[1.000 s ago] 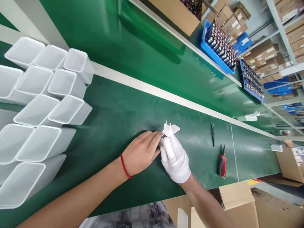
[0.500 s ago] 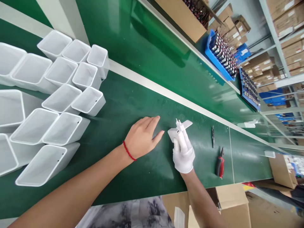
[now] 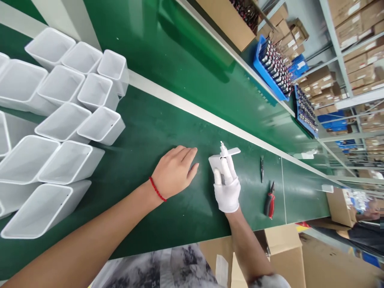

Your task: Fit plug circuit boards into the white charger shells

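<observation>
- Near the centre of the frame, the right hand (image 3: pixel 227 190), in a white glove, is closed around a white plug adapter (image 3: pixel 220 161), with the fingers wrapped over its flat body
- two pins of the adapter stick up at its top end, and a flat white plate juts out to the right beside them
- just left of it, the bare left hand (image 3: pixel 174 172) lies palm down on the green mat (image 3: pixel 144 132), fingers loosely spread and holding nothing; its fingertips are near the adapter but apart from it
- a red string bracelet (image 3: pixel 156 189) circles the left wrist
- at the left side of the frame, white plastic shells (image 3: pixel 60 120) lie in a cluster with their open mouths turned toward the camera, well apart from both hands
- to the right of the gloved hand, tweezers (image 3: pixel 262 168) lie on the mat, and red-handled cutters (image 3: pixel 269 200) lie just below them
- a pale strip (image 3: pixel 192 110) runs diagonally across the bench above the hands
- in the upper right, blue trays (image 3: pixel 270 64) hold rows of small parts, with cardboard boxes (image 3: pixel 330 76) on shelving beyond
- along the bottom edge, open cardboard cartons (image 3: pixel 285 256) stand below the bench
- at the far right edge another person sits, blurred
</observation>
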### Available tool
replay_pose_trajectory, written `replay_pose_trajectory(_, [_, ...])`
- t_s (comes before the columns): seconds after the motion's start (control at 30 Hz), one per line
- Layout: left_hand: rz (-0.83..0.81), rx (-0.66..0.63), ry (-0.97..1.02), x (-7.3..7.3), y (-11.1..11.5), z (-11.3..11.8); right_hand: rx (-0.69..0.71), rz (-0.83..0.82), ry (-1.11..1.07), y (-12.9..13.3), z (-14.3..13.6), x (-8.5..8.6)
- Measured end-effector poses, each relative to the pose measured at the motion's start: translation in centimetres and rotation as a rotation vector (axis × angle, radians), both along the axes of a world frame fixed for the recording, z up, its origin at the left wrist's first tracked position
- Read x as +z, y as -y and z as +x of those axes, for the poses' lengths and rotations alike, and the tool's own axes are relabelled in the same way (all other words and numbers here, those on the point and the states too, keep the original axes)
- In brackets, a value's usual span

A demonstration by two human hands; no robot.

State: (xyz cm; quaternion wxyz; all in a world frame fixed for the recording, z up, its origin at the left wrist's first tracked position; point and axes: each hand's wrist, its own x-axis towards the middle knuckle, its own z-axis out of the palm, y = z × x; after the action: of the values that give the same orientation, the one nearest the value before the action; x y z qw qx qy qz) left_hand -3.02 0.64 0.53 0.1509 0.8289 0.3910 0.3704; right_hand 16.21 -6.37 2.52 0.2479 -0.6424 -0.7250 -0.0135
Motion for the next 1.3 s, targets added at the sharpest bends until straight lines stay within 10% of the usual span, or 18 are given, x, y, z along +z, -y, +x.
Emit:
replay_pose_trajectory(0.27, [-0.001, -0.034, -0.003, -0.2, -0.1, 0.0, -0.2, 0.029, -0.325, 2.0, 2.7, -0.5])
replay_pose_trajectory(0.53, [0.011, -0.044, -0.008, -0.3, -0.4, 0.1, -0.002, 0.082, 0.179, 0.5, 2.4, -1.6])
replay_pose_trajectory(1.3, [-0.002, -0.05, -0.051, -0.3, -0.5, 0.2, -0.158, 0.104, 0.236, -0.1, 3.0, -1.6])
